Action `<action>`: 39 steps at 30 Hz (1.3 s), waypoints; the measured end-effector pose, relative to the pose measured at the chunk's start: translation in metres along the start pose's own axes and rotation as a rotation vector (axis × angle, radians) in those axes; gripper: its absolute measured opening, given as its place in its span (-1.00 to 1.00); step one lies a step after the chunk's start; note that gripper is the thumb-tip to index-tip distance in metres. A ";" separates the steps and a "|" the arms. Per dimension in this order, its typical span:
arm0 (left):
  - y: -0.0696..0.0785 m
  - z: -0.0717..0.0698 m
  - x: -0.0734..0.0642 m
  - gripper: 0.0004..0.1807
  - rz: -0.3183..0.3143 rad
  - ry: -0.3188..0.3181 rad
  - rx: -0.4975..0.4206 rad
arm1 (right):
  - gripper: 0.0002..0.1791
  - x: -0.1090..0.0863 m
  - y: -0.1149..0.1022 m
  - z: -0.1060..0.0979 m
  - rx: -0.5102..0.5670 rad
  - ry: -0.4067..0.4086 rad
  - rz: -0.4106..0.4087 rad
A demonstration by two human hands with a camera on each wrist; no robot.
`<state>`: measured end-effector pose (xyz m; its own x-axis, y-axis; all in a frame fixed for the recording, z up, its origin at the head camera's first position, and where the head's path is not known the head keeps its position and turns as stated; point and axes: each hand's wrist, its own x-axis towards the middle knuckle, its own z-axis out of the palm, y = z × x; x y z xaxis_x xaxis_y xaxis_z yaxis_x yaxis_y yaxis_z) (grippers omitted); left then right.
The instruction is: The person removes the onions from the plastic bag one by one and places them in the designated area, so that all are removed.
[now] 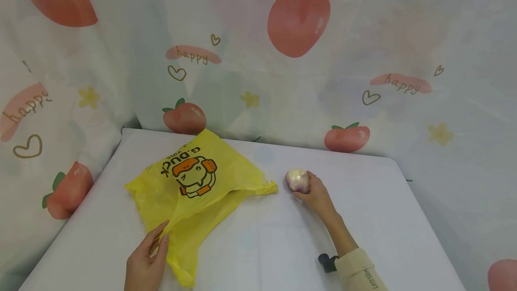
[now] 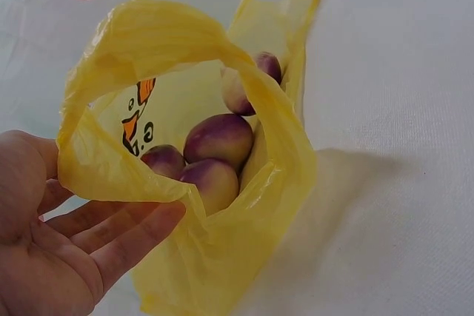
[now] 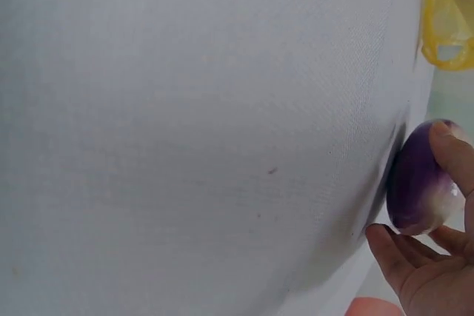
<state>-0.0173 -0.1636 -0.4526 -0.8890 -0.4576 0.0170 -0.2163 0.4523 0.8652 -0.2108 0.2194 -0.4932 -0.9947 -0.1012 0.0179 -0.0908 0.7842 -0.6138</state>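
Note:
A yellow plastic bag (image 1: 226, 165) with a duck print lies on the table, its mouth facing the near side. My left hand (image 1: 147, 257) holds the rim of the mouth between thumb and fingers. Inside the bag, the left wrist view shows several purple-and-cream rounded vegetables (image 2: 220, 140). To the right of the bag, my right hand (image 1: 320, 197) grips a similar glossy purple-and-white round vegetable (image 1: 296, 180). In the right wrist view, the thumb lies over the top of that vegetable (image 3: 418, 183), with other fingers beneath it near the tabletop.
A white cloth covers the table (image 1: 258, 255). A small black object (image 1: 327, 262) sits by the right sleeve's cuff (image 1: 355, 262). Behind the table and at its left hangs a curtain (image 1: 250, 21) printed with fruit, hearts and flowers.

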 end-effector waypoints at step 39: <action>-0.002 0.001 -0.001 -0.69 -0.004 0.004 -0.006 | -0.22 -0.043 -0.076 0.017 0.185 0.274 -0.156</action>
<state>-0.0162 -0.1634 -0.4550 -0.8864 -0.4626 0.0159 -0.2172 0.4459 0.8683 -0.1607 0.1534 -0.4606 -0.9476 -0.0232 0.3185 -0.2574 0.6457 -0.7189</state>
